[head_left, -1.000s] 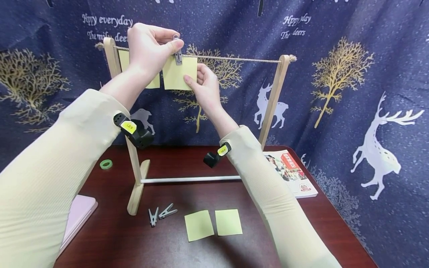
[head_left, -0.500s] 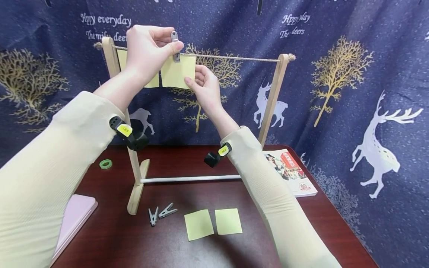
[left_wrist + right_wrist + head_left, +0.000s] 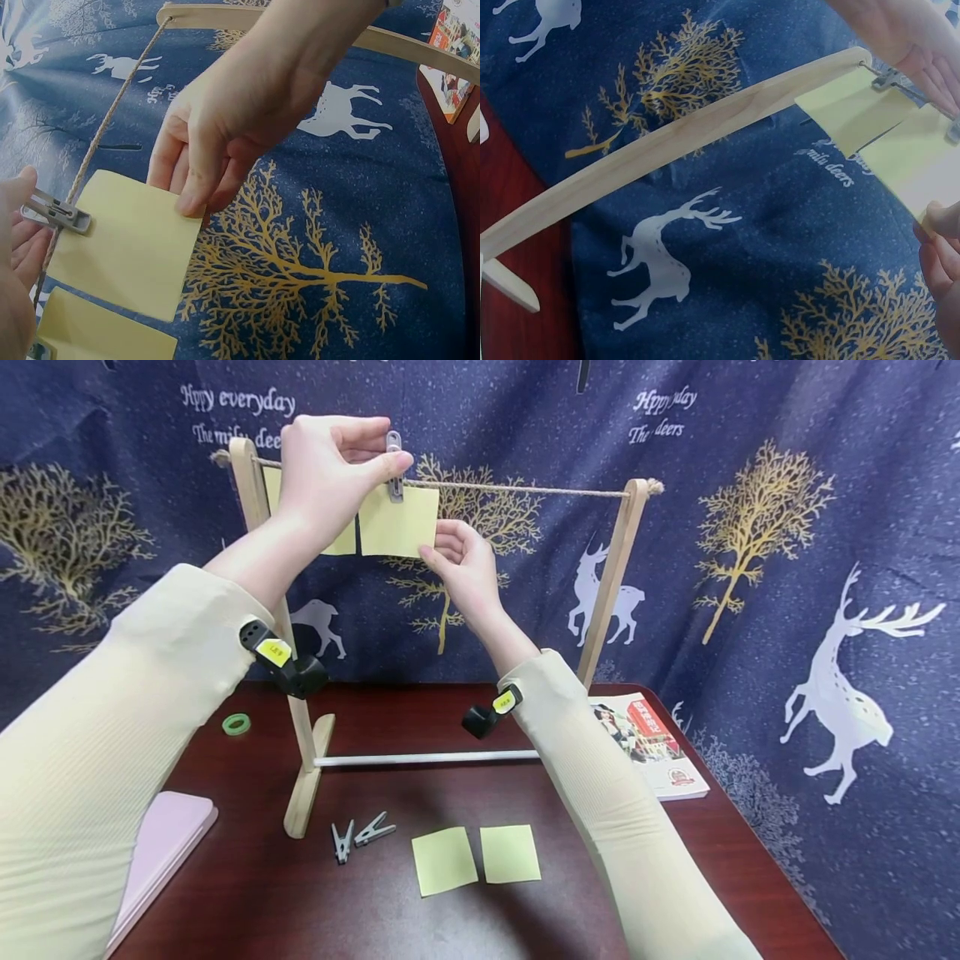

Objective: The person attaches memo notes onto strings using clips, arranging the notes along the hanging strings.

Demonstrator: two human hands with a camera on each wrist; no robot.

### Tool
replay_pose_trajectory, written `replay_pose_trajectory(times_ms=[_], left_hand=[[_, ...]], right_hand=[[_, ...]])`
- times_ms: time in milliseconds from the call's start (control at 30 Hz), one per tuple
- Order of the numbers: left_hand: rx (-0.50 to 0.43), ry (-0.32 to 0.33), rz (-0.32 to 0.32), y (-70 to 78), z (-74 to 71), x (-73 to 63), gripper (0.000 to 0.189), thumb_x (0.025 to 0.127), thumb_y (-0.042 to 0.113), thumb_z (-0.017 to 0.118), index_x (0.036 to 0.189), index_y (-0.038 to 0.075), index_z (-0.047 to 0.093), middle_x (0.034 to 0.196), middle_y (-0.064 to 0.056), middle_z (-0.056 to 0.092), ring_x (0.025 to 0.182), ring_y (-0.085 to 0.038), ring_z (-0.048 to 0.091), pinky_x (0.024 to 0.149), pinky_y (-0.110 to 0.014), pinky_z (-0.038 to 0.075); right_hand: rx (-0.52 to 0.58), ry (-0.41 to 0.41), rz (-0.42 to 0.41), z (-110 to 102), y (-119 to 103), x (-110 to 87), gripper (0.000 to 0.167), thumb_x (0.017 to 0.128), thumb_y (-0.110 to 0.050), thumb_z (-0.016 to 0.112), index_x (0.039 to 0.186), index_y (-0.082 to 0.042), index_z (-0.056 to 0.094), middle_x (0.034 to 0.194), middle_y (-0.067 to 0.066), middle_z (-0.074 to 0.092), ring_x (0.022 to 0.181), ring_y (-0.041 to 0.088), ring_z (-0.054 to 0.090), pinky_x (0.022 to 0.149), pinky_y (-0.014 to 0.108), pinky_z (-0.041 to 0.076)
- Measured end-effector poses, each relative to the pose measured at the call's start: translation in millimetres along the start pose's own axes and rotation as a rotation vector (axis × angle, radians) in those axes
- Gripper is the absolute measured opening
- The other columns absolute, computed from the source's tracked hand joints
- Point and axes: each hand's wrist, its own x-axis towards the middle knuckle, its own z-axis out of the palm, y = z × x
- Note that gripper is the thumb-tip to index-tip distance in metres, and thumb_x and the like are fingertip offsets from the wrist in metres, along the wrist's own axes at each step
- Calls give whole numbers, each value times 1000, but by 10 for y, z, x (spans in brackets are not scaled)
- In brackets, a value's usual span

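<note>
Yellow note (image 3: 399, 525) hung on the rope (image 3: 525, 488) under the clip (image 3: 396, 492) that the left hand (image 3: 324, 472) pinched; the right hand (image 3: 467, 564), having slid down, pinched its lower corner, so the clip probably bore it.

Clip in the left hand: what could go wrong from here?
The right hand pinches the note by a corner; a tug could pull it out of the clip. If the left hand squeezes harder, the clip might open and drop the note. The second note hangs close beside it, so a sideways nudge could make them overlap.
</note>
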Motion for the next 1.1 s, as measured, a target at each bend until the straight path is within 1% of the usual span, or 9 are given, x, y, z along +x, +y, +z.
replay_pose_trajectory(times_ms=[133, 233, 367, 533, 633, 700, 833, 933, 1100], left_hand=[[-18, -4, -3, -9, -4, -23, 50, 86, 33, 75, 131, 14, 63, 126, -6, 66, 112, -6, 65, 98, -20, 48], [-44, 15, 2, -15, -8, -41, 51, 86, 29, 76, 131, 11, 62, 127, -7, 66, 113, -7, 65, 99, -20, 47], [-93, 83, 28, -39, -4, -63, 48, 85, 26, 77, 128, 9, 64, 125, -7, 68, 112, -6, 66, 98, -18, 47], [-142, 196, 60, -85, -12, -119, 42, 84, 27, 78, 121, 10, 69, 116, -4, 72, 100, -2, 67, 95, -17, 48], [-164, 228, 65, -106, -27, -187, 38, 85, 28, 77, 118, 11, 71, 109, 0, 74, 94, -1, 66, 93, -17, 49], [-202, 232, 65, -126, -27, -234, 35, 84, 26, 78, 116, 11, 72, 104, 3, 75, 92, -1, 66, 92, -18, 49], [-313, 213, 59, -202, 7, -339, 31, 83, 18, 80, 111, 6, 73, 94, 8, 75, 86, -1, 67, 90, -19, 51], [-340, 196, 61, -285, 41, -431, 29, 82, 14, 80, 109, 4, 73, 90, 10, 75, 83, 0, 67, 88, -18, 52], [-342, 161, 61, -426, 82, -595, 29, 82, 11, 79, 109, 1, 73, 86, 14, 72, 80, 2, 68, 83, -15, 52]], right_hand=[[-7, -1, 8, -6, 37, -24, 34, 92, 2, 63, 124, 8, 56, 118, 25, 66, 104, 28, 65, 87, 23, 52], [-2, -1, 13, -9, 64, -33, 34, 92, 2, 63, 125, 8, 56, 119, 25, 65, 106, 29, 65, 88, 23, 52], [-6, -1, 28, -20, 103, -52, 35, 92, 1, 64, 125, 7, 56, 120, 24, 65, 107, 28, 65, 88, 24, 52], [29, -9, 51, -42, 165, -104, 33, 92, 2, 64, 123, 8, 56, 118, 27, 65, 105, 29, 66, 87, 27, 54], [51, -11, 48, -65, 222, -144, 32, 91, 3, 63, 122, 9, 56, 117, 28, 65, 102, 28, 67, 87, 28, 54], [50, -6, 48, -86, 264, -175, 32, 91, 3, 63, 122, 9, 57, 116, 29, 65, 99, 27, 67, 87, 27, 54], [55, 1, 62, -128, 362, -250, 33, 91, 3, 64, 122, 11, 56, 115, 30, 65, 97, 25, 68, 86, 26, 54], [64, -2, 76, -153, 432, -320, 34, 90, 4, 65, 121, 12, 56, 114, 31, 65, 92, 20, 69, 85, 25, 54], [75, -23, 107, -181, 526, -449, 33, 90, 2, 65, 121, 11, 57, 114, 31, 66, 84, 5, 66, 82, 22, 54]])
